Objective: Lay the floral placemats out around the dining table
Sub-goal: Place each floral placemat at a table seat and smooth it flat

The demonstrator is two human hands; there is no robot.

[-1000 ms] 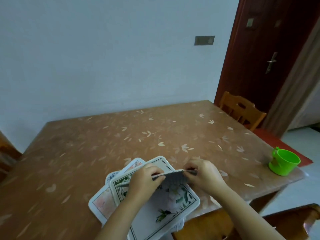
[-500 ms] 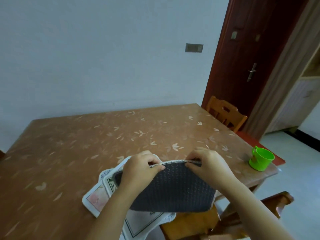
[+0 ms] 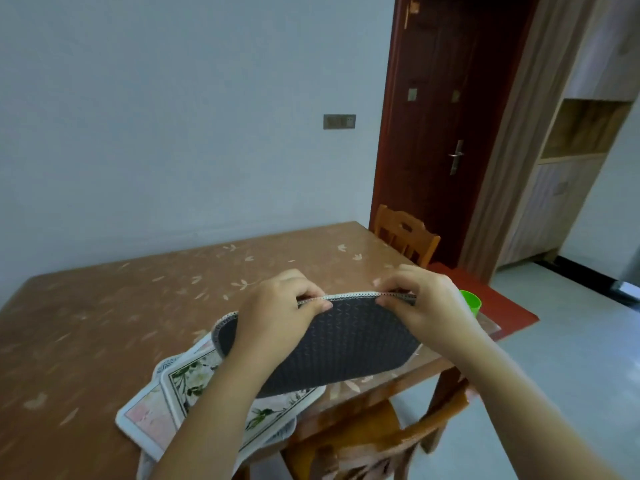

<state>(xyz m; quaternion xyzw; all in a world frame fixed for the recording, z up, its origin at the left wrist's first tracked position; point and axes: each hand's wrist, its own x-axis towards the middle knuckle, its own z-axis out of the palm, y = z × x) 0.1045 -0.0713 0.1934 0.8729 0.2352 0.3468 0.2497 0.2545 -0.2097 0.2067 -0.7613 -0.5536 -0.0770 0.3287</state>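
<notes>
Placemat (image 3: 332, 344), lifted dark underside toward the camera above the stack (image 3: 194, 382) at the table's (image 3: 104, 306) six-o'clock edge, is pinched along its top rim by left hand (image 3: 277, 306) and right hand (image 3: 426, 299); floppy, it could drag the overhanging stack off.

top placemat (image 3: 332, 344) lifted higher off stack (image 3: 194, 386), dark underside showing

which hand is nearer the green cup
Right. The right hand pinches the lifted mat's top edge just beside the cup, partly hiding it; the left hand grips the same edge farther away.
</notes>
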